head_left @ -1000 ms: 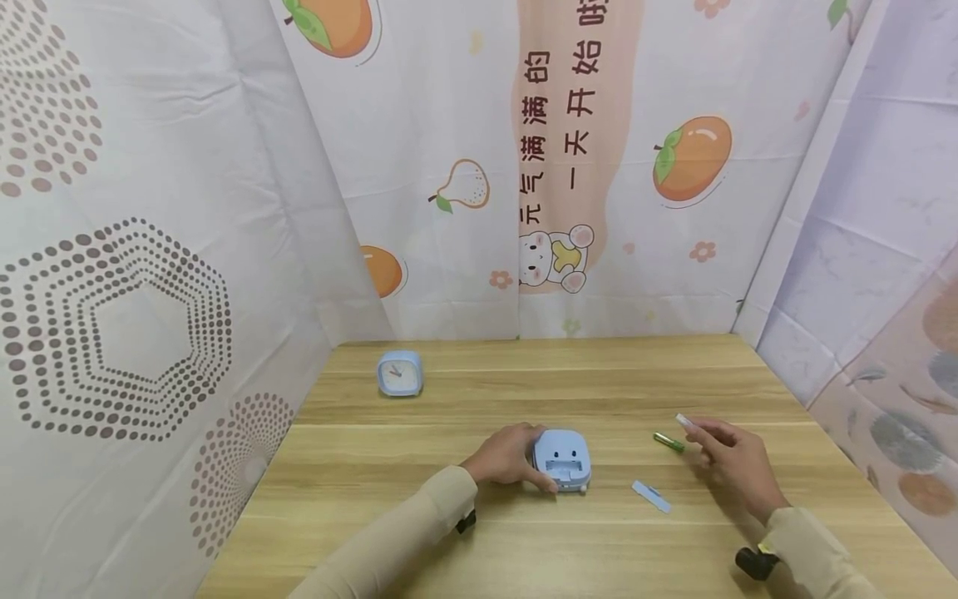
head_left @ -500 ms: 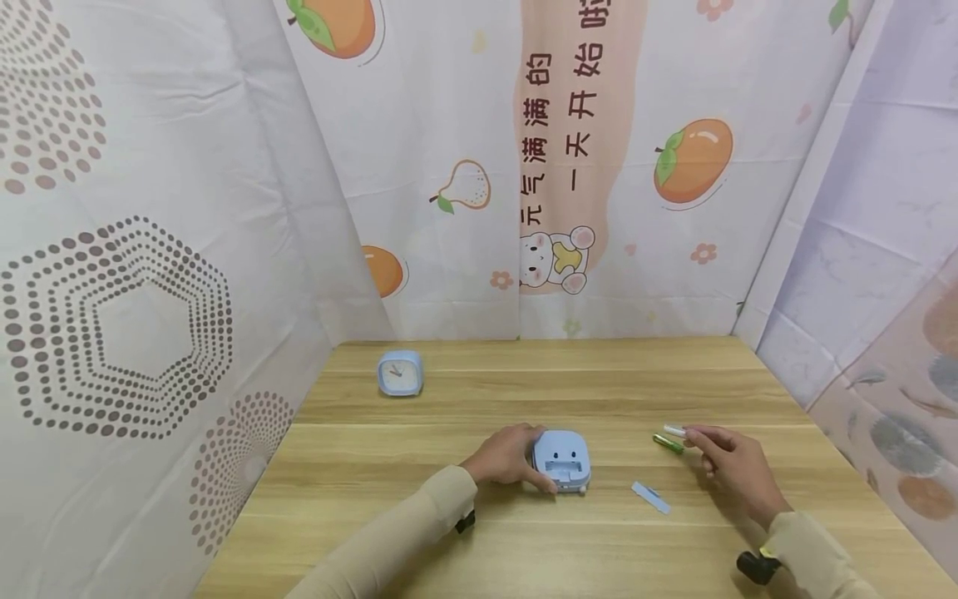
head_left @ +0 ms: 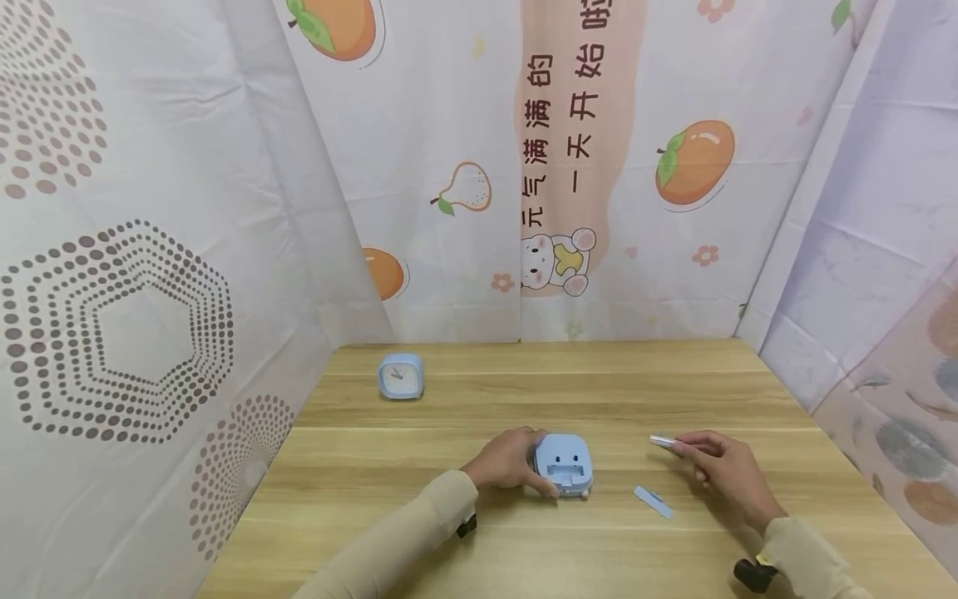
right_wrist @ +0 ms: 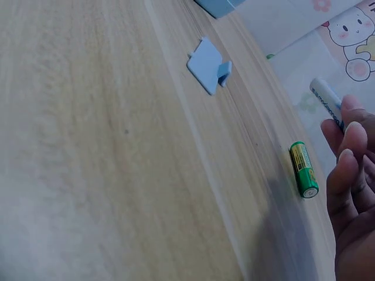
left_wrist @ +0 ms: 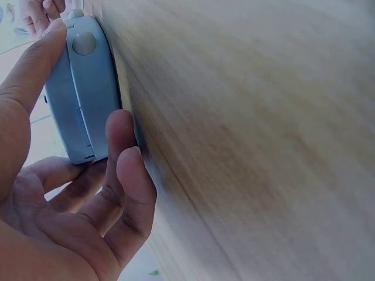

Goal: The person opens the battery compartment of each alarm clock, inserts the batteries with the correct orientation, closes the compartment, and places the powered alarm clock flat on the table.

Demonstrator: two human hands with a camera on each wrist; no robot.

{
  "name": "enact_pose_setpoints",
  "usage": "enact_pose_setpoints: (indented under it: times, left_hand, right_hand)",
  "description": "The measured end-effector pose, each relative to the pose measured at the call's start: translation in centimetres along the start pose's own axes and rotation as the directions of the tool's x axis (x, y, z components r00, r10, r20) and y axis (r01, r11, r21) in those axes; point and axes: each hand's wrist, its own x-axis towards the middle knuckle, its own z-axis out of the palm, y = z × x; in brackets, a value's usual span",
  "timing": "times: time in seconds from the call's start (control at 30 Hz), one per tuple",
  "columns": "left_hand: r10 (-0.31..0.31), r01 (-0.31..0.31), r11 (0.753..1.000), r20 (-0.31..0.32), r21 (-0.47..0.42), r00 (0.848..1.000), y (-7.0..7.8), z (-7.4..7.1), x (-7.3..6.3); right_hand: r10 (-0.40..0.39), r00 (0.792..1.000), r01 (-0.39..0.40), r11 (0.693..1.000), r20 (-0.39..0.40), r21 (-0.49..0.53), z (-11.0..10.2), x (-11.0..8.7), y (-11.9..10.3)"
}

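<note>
A light blue clock (head_left: 563,456) with two dark eye dots lies on the table, its battery slot facing up with no battery showing in it. My left hand (head_left: 511,460) grips its left side between thumb and fingers; the left wrist view shows the clock's edge (left_wrist: 94,88) and a round foot. Between thumb and fingertips my right hand (head_left: 728,467) pinches a white battery (right_wrist: 327,98), held above the table. Below it a green battery (right_wrist: 303,170) lies on the wood, hidden in the head view. The blue battery cover (head_left: 654,502) lies between the clock and my right hand.
Toward the back left stands a second small blue clock (head_left: 401,376) with a white dial. The wooden table (head_left: 479,399) ends at printed curtains (head_left: 449,283) at the back and along both sides.
The right hand has brought the white battery leftward and tilted it, so that it now covers the green battery in the head view. The left hand and the clock stay put.
</note>
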Motion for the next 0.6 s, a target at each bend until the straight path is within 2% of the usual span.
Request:
enact_pose_setpoints:
  times: [0.2,0.33,0.6]
  left_hand:
    - [-0.001,0.001,1.000,-0.008,0.003,1.000,0.2,-0.1,0.0]
    - [-0.021,0.021,1.000,0.003,0.002,1.000,0.3,-0.1,0.0]
    - [-0.015,0.015,1.000,0.001,-0.011,1.000,0.1,-0.1,0.1]
  right_hand:
    - [-0.006,1.000,0.006,0.999,0.018,-0.038,0.5,0.0,-0.5]
    - [0.004,0.999,-0.002,0.999,0.053,-0.037,0.8,-0.2,-0.6]
    - [0.006,0.996,-0.001,0.999,0.093,-0.046,1.7,-0.2,-1.1]
